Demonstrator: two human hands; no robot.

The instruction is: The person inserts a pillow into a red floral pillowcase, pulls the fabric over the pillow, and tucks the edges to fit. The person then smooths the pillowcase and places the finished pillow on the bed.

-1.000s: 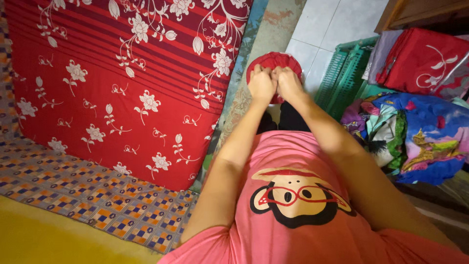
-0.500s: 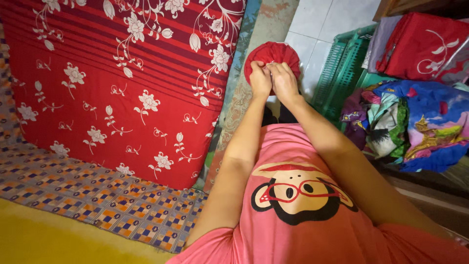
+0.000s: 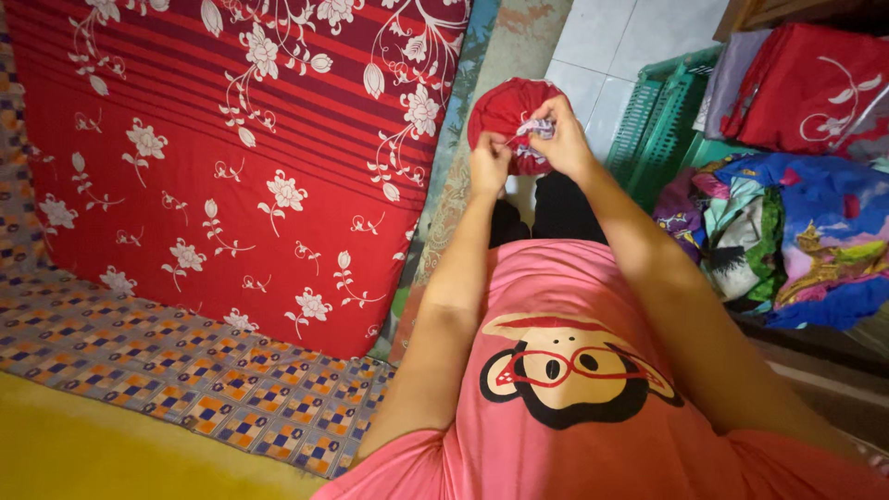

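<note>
Nearest the camera is the pink printed shirt (image 3: 565,370), with both forearms extending away from it. Beyond the shirt, the left hand (image 3: 488,165) is closed on the lower edge of the rolled red fabric bundle (image 3: 507,106). Just right of it, the right hand (image 3: 562,139) pinches a pale patterned edge of the same bundle between its fingertips. The bundle is held in the air above the shirt, over the tiled floor (image 3: 639,37). Judged from its shape, the bundle is already rolled tight; the pale loose edge is not yet tucked in. Compared with half a second ago, the right hand has lifted and drawn that edge out; the left hand has shifted lower. Left of the bundle stands the red floral mattress (image 3: 213,157); right of it, the green crate (image 3: 662,120) and the folded cloth pile (image 3: 796,241).
</note>
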